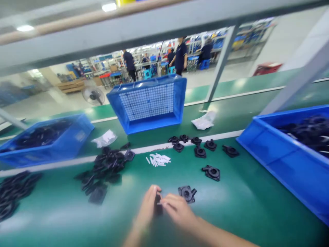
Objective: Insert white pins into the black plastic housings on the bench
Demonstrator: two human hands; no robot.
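My left hand (pixel 148 203) is closed around a dark plastic part (pixel 158 210), seen nearly edge-on and partly hidden by the fingers. Against that part, the fingertips of my right hand (pixel 178 208) pinch a small white rod (pixel 159 203). Just right of my hands, a black plastic housing (pixel 187 193) with a side spout lies flat. Another black housing (pixel 212 173) sits a little farther off. Beyond my hands is a loose heap of short white rods (pixel 158 160). How deep the held rod sits in the part is hidden.
Piles of black parts (pixel 109 161) lie left on the green table (pixel 138 181). Several housings (pixel 200 151) stand right of the rods. Blue bins flank both sides (pixel 77 137) (pixel 282 161); a tilted blue crate (pixel 154 127) stands behind, between crumpled plastic bags (pixel 205 120). People work in the background.
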